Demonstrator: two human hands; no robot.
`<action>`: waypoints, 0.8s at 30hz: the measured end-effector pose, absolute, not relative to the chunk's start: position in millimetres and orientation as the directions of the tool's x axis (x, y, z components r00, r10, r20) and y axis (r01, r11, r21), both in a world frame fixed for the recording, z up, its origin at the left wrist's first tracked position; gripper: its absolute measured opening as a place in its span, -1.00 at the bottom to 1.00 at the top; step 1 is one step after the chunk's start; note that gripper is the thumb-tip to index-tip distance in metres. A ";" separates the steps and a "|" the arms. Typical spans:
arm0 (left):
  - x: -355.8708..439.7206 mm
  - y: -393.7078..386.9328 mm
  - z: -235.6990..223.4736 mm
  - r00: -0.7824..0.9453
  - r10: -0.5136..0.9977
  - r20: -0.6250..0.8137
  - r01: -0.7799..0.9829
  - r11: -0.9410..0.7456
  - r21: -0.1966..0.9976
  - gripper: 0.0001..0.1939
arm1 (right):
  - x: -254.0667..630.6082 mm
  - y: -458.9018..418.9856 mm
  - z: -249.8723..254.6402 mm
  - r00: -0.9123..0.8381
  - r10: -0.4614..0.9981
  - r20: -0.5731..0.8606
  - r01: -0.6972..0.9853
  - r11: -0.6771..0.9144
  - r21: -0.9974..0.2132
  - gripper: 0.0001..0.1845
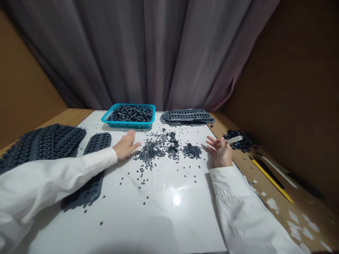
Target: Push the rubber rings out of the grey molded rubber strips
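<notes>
My left hand (125,146) lies with fingers spread on the white table, its thumb beside a scatter of small dark discs (150,151). Under that forearm is a dark rubbery sheet (92,183) with rows of round bumps. My right hand (222,152) pinches a thin, pale flat stick (234,139) between thumb and forefinger; the other fingers stretch out to the left. A denser pile of discs (192,151) sits just left of this hand. Between the hands stands a small heap of black ring-like pieces (172,144).
A blue basket (128,124) full of black pieces stands at the back. Right of it lies a stack of perforated sheets (186,117). Bumpy sheets (45,143) are piled at left. Black scraps (239,140), a yellow tool (272,180) and paper bits (293,216) lie on the right ledge.
</notes>
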State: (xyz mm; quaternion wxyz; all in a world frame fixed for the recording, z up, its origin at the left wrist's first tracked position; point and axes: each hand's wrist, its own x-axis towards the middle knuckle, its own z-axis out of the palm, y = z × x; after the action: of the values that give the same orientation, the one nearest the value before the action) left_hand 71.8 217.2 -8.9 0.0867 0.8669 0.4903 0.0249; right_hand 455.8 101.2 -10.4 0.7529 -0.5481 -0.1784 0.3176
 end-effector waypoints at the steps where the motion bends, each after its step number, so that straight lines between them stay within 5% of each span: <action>1: 61.6 229.6 -9.5 0.442 0.896 -0.040 0.890 -0.432 0.143 -0.19 | 455.2 101.5 -10.4 0.733 0.676 -0.080 -0.283 0.195 -0.939 -0.72; 7: 30.3 270.6 -19.5 0.261 0.965 -0.019 0.965 -0.261 0.002 -0.43 | 452.3 102.1 -9.3 0.732 0.675 -0.088 -0.286 0.187 -0.940 -0.71; 18: 56.6 217.2 -33.2 0.775 0.627 -0.080 0.631 -0.764 0.135 -0.24 | 451.6 102.2 -10.1 0.728 0.681 -0.081 -0.272 0.178 -0.946 -0.63; 24: 46.9 240.0 -15.1 0.719 0.685 0.117 0.682 -0.728 0.071 -0.28 | 451.2 103.0 -9.9 0.727 0.683 -0.067 -0.256 0.179 -0.950 -0.65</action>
State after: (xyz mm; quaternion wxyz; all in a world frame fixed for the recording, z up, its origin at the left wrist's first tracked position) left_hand 46.9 240.0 -15.1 0.0114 0.9270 0.3687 0.0675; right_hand 451.2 103.0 -9.9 0.7437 -0.5574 -0.1915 0.3155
